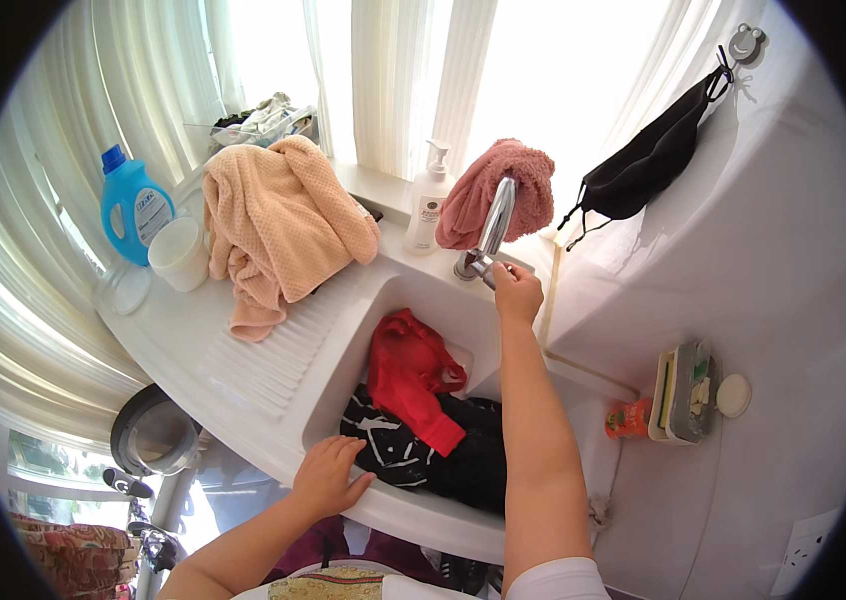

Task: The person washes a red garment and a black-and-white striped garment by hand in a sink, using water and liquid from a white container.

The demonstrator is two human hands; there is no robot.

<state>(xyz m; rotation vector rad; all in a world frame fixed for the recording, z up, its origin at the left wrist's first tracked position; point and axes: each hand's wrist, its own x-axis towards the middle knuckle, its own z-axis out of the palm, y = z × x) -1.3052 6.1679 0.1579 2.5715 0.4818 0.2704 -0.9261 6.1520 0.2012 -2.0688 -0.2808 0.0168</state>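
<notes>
My right hand reaches across the white laundry sink, its fingers closed round the lever of the chrome faucet. Along the near rim lies my left hand, open, fingers stretched out toward the basin and holding nothing. Inside the basin a red garment is heaped on top of a black garment with white line patterns. My right forearm hides part of the dark cloth. A pink towel hangs bunched behind the faucet's spout. No running water can be made out.
A peach towel lies on the ribbed washboard. Left of it are a white tub and a blue detergent bottle. A white pump bottle stands beside the faucet. On the right wall hang a black mask and a soap holder.
</notes>
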